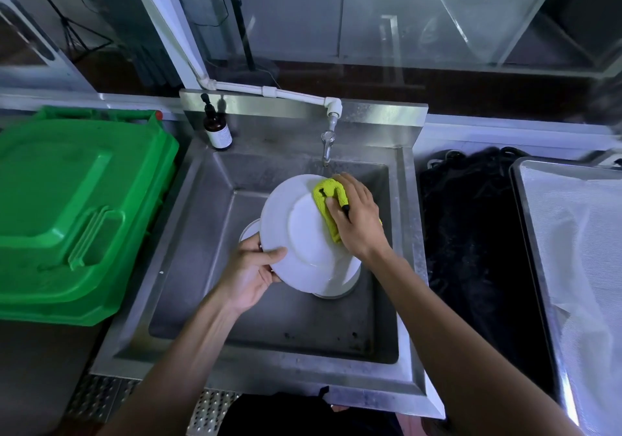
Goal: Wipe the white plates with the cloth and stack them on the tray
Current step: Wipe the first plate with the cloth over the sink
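1. Left hand: fingers curled round the near rim of the tilted white plate; a wet rim could slip.
2. Right hand: fingers press yellow cloth onto the plate's far side.
3. Beneath: apparently more plates in the sink; tray lies right.

My left hand grips low with thumb on top; my right hand presses down, fingers curled, both forearms reaching forward.
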`<state>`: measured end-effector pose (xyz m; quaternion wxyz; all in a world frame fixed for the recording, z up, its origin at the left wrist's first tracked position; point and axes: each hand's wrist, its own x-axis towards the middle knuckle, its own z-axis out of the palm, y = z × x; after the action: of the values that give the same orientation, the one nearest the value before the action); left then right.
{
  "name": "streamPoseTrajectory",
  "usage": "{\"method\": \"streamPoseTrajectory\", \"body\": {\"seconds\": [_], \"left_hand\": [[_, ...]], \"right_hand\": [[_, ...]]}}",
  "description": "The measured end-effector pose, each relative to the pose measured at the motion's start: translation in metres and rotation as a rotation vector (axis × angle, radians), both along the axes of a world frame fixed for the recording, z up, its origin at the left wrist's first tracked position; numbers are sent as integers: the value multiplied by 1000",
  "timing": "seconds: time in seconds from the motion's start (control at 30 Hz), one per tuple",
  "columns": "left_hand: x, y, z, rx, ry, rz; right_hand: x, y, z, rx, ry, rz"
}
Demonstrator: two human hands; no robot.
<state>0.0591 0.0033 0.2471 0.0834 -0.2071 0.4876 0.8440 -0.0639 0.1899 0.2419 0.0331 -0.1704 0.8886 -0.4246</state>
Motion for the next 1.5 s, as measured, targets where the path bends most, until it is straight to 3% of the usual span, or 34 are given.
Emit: {"method": "streamPoseTrajectory", "body": {"seconds": [0.17, 0.53, 0.67, 0.9, 1.27, 1.5], "left_hand": [[-5, 11, 14, -108, -14, -76], [-8, 20, 6, -88, -2, -71], [-4, 19, 8, -100, -17, -77], [-1, 18, 10, -88, -12, -12], [-10, 28, 14, -144, -20, 111], [-15, 33, 11, -62, -26, 187]], "right_hand": [[6, -10, 12, 34, 116, 71], [44, -29, 11, 109, 329, 298], [30, -25, 8, 104, 274, 269], [8, -10, -13, 31, 45, 39], [49, -22, -28, -24, -81, -114], [69, -41, -22, -82, -96, -137]]}}
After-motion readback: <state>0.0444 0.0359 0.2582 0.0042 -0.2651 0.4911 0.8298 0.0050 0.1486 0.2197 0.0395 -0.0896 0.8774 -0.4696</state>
